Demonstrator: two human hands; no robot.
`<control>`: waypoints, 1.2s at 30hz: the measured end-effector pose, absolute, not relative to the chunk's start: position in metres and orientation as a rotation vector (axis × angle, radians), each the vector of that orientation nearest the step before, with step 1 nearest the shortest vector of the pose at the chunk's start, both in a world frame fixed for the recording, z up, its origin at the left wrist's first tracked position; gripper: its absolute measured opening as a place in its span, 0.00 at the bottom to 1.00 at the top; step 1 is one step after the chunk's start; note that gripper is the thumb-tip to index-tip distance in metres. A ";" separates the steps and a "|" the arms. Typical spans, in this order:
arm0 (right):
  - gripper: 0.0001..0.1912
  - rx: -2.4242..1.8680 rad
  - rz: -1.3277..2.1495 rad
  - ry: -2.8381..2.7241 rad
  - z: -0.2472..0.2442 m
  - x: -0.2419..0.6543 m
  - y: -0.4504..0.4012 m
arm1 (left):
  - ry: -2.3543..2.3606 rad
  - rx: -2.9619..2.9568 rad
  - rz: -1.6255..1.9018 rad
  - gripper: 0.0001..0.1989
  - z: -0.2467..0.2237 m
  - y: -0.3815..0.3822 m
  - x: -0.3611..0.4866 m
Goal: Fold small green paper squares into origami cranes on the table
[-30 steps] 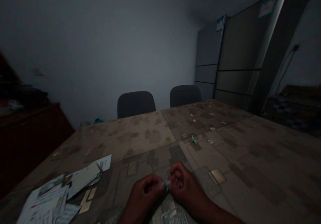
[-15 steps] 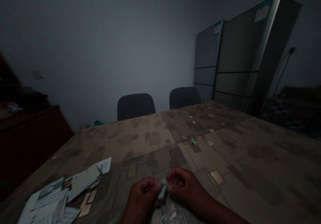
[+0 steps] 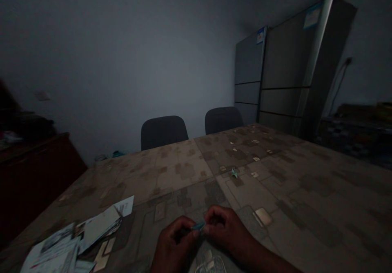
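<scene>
A small pale-green piece of folded paper (image 3: pixel 198 226) is pinched between my two hands, just above the near part of the table. My left hand (image 3: pixel 177 238) grips its left end between thumb and forefinger. At the other end, my right hand (image 3: pixel 222 228) pinches it with thumb and curled fingers. The fingertips cover much of the paper, so its full shape is hidden. Farther out on the table stands a little green folded-paper figure (image 3: pixel 234 173), apart from both hands.
A patterned cloth covers the table (image 3: pixel 294 187). Loose papers (image 3: pixel 52 248) and a stack of cards or slips (image 3: pixel 101 226) lie at the near left. Two dark chairs (image 3: pixel 163 132) stand at the far edge. Tall grey fridges (image 3: pixel 284 65) rise at the back right.
The paper between my hands has turned from steeply upright to nearly level and shows a narrower side. My left fingers have shifted along it. The whole view has moved slightly.
</scene>
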State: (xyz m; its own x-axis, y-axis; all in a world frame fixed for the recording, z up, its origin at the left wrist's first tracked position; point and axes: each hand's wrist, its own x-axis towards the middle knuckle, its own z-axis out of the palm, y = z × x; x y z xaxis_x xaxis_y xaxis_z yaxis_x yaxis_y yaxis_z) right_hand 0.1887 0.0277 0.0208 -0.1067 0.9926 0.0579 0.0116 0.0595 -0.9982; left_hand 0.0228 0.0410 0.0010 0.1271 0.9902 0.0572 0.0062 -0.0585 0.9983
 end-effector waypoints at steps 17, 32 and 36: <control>0.10 -1.001 0.622 -1.737 0.020 0.200 0.027 | 1.195 1.545 1.235 0.02 0.026 0.028 0.024; 0.07 -1.118 1.228 -1.552 0.013 0.208 0.034 | 1.077 2.071 1.054 0.11 0.011 0.033 0.002; 0.12 -1.161 1.119 -1.770 0.013 0.217 0.036 | 0.981 2.238 0.884 0.06 0.020 0.036 0.003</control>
State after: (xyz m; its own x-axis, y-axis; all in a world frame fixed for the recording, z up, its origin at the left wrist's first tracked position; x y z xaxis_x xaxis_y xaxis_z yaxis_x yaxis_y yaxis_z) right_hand 0.2169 0.0356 0.0129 -0.3260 0.9390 0.1096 0.3038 0.2138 -0.9284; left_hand 0.0028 0.0365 0.0197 0.5206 0.7795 0.3484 0.4278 -0.5913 0.6836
